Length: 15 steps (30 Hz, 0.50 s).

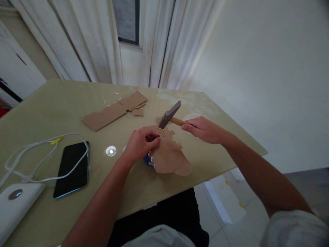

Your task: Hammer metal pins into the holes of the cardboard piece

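The surface [77, 99], a glossy pale yellow-green top, runs out of view at the left and has its near edge partly covered by the person's forearms and lap. White curtains [164, 44] hang behind its far edge. A long strip of brown cardboard [108, 115] with smaller scraps lies toward the far edge, well apart from the hands. Near the middle of the near edge lies an irregular cardboard piece [169, 154], its far end pricked with rows of small holes; something blue and white shows from under its left side, too hidden to make out. The white box [15, 202] at the near left corner is cut off by the frame, and a white cable [38, 147] loops from it across a black phone [72, 168] lying flat beside it. The right hand [205, 129] is closed around the wooden handle of a hammer [170, 114], whose grey head hangs tilted just above the holed end of the cardboard piece, not touching it. The left hand [140, 144] rests on that piece with fingers pinched together on a small dark thing by the holes, mostly hidden by the fingers. A small bright round spot [110, 150] shines on the surface just left of that hand.
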Tool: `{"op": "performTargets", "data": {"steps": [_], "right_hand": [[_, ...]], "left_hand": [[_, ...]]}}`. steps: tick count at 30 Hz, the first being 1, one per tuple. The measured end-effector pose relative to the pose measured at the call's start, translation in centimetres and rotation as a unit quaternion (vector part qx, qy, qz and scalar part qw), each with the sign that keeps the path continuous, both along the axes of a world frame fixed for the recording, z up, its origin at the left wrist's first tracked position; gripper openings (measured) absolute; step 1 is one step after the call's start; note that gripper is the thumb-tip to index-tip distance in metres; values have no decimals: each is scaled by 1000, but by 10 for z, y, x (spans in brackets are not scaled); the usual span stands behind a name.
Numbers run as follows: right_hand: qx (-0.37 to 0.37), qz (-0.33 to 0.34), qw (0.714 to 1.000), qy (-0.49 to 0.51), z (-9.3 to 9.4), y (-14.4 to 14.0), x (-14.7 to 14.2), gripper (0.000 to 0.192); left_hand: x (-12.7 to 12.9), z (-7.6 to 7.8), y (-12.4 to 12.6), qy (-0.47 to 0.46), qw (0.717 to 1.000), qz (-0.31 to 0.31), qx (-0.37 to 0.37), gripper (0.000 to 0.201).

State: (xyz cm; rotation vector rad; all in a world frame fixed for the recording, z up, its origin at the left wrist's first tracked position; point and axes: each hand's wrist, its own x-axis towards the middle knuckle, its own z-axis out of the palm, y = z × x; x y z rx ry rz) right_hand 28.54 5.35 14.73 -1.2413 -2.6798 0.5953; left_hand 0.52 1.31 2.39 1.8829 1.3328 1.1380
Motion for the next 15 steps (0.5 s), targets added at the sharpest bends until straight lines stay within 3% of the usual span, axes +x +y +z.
{"op": "performTargets", "data": {"steps": [6,15], "right_hand": [[-28,19,999,-43,-15,-3,-2,67],[-26,4,999,-45,-2,-7,-5,58]], "left_hand": [[0,-1,0,0,1000,3,-2,13],[0,1,-3,-27,999,-16,-23,19]]}}
